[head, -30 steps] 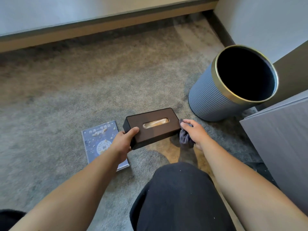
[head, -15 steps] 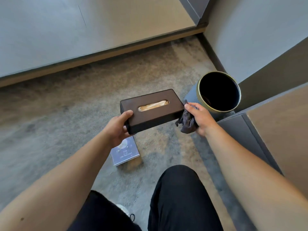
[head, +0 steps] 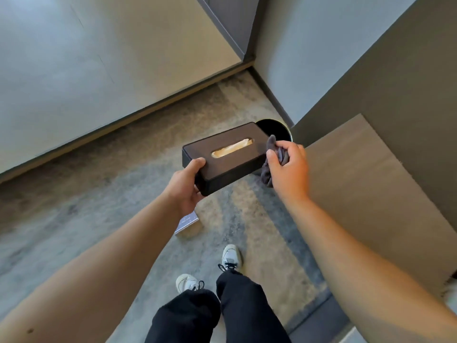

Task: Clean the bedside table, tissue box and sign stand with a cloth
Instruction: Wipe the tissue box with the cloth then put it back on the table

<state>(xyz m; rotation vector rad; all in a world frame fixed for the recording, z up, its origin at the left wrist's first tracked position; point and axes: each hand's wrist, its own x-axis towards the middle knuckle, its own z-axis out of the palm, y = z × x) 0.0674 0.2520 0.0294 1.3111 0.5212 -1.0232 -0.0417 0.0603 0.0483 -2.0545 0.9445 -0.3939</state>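
A dark brown tissue box (head: pixel 223 158) with a tan tissue in its slot is held in the air above the carpet. My left hand (head: pixel 186 188) grips its near left end. My right hand (head: pixel 288 167) is closed on a dark grey cloth (head: pixel 270 160) that touches the box's right end. The sign stand (head: pixel 188 225) lies on the floor under my left forearm, mostly hidden. The bedside table (head: pixel 366 194) shows its flat brown top at the right, just beyond my right hand.
A round bin (head: pixel 279 131) with a dark inside stands on the carpet behind the tissue box, in the corner by the wall. My two feet in white shoes (head: pixel 210 271) stand on the grey carpet below. A grey wall panel runs along the left.
I have risen from a crouch to standing. The tissue box came up off the floor in both hands. The sign stand stayed on the carpet and the bedside table top came into view.
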